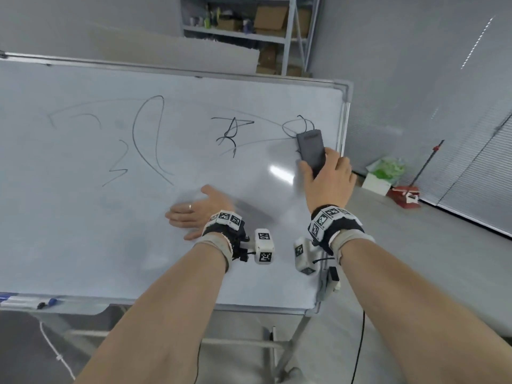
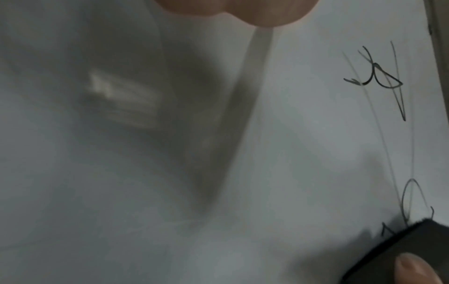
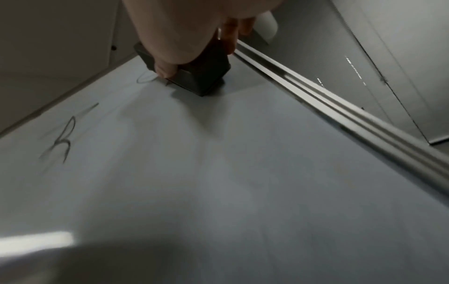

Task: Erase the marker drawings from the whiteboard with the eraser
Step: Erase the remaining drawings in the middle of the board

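The whiteboard (image 1: 83, 231) fills the head view, with black marker scribbles at left (image 1: 149, 137), middle (image 1: 231, 133) and upper right (image 1: 297, 126). My right hand (image 1: 327, 173) grips a dark grey eraser (image 1: 310, 151) and presses it on the board over the upper-right scribble, close to the right frame. In the right wrist view the eraser (image 3: 201, 73) sits flat on the board beside the metal frame (image 3: 316, 100), thumb on its side. My left hand (image 1: 196, 214) lies flat on the board with straight fingers, holding nothing. The left wrist view shows the eraser (image 2: 413, 247) at bottom right.
Markers (image 1: 30, 302) lie on the tray at the board's lower left. Behind the board stands a metal shelf (image 1: 249, 31) with cardboard boxes. On the floor at right are a red dustpan with broom (image 1: 407, 195) and a white box (image 1: 383, 176).
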`<state>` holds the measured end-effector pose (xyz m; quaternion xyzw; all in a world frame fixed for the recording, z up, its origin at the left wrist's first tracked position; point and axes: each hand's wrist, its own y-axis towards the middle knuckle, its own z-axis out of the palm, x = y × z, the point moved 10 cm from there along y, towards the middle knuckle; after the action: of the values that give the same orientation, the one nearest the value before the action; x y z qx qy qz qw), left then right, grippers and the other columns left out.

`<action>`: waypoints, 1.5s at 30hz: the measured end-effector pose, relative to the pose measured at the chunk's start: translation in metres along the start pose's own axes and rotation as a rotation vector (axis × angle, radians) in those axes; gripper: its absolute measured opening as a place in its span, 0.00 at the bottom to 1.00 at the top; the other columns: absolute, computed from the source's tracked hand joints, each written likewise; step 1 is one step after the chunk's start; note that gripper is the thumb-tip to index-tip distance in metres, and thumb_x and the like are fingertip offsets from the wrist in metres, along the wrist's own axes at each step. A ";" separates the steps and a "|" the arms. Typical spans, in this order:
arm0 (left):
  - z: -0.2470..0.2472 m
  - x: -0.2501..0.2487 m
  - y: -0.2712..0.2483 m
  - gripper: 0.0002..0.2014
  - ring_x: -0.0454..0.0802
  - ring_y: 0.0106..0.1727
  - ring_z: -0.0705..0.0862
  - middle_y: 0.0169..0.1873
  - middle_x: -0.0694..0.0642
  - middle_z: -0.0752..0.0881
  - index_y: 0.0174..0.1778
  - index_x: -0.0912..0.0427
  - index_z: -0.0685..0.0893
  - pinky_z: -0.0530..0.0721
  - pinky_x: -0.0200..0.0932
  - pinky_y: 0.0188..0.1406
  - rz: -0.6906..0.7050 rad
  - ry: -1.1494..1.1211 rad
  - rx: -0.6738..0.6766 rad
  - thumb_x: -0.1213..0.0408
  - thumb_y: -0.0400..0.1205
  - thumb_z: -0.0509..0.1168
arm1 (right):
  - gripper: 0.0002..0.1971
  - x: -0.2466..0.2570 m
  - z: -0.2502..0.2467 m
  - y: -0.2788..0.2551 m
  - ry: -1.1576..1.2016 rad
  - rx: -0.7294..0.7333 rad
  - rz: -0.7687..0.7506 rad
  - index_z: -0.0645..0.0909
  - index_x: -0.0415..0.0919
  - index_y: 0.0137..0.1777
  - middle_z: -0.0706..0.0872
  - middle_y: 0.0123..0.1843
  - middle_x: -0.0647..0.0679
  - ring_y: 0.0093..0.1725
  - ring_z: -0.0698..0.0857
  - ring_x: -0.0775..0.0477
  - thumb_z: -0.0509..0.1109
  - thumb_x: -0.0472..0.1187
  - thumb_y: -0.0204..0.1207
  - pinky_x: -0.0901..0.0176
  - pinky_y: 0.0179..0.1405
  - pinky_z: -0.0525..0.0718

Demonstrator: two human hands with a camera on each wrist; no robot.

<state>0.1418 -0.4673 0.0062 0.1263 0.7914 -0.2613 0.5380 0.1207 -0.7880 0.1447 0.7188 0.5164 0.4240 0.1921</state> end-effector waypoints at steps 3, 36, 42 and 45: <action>-0.008 -0.004 0.010 0.38 0.61 0.88 0.50 0.86 0.62 0.55 0.84 0.67 0.58 0.48 0.64 0.83 -0.028 -0.051 -0.073 0.51 0.81 0.58 | 0.33 0.001 -0.004 0.021 0.048 0.004 0.063 0.68 0.50 0.78 0.80 0.56 0.39 0.54 0.79 0.36 0.68 0.63 0.76 0.43 0.56 0.77; -0.055 -0.013 0.090 0.30 0.62 0.87 0.56 0.83 0.62 0.63 0.78 0.68 0.66 0.49 0.59 0.83 -0.063 -0.103 -0.201 0.50 0.85 0.55 | 0.30 0.115 0.053 0.003 0.237 0.045 -0.114 0.75 0.57 0.75 0.77 0.49 0.42 0.45 0.77 0.40 0.73 0.62 0.73 0.49 0.44 0.81; -0.074 -0.008 0.127 0.32 0.59 0.87 0.53 0.87 0.61 0.55 0.84 0.67 0.58 0.49 0.55 0.85 -0.123 -0.104 -0.084 0.53 0.87 0.53 | 0.30 0.183 0.079 -0.020 0.225 0.151 -0.262 0.74 0.57 0.76 0.77 0.48 0.41 0.44 0.77 0.39 0.73 0.60 0.73 0.47 0.48 0.79; -0.073 -0.002 0.147 0.30 0.65 0.86 0.55 0.85 0.68 0.57 0.84 0.70 0.60 0.53 0.58 0.87 -0.065 -0.008 0.083 0.56 0.88 0.50 | 0.30 0.215 0.092 -0.038 0.192 0.211 -0.394 0.74 0.58 0.75 0.75 0.49 0.43 0.45 0.76 0.41 0.72 0.61 0.74 0.47 0.50 0.78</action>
<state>0.1564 -0.3044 -0.0119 0.1218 0.7813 -0.3119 0.5268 0.1962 -0.5633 0.1539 0.5765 0.7040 0.3885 0.1450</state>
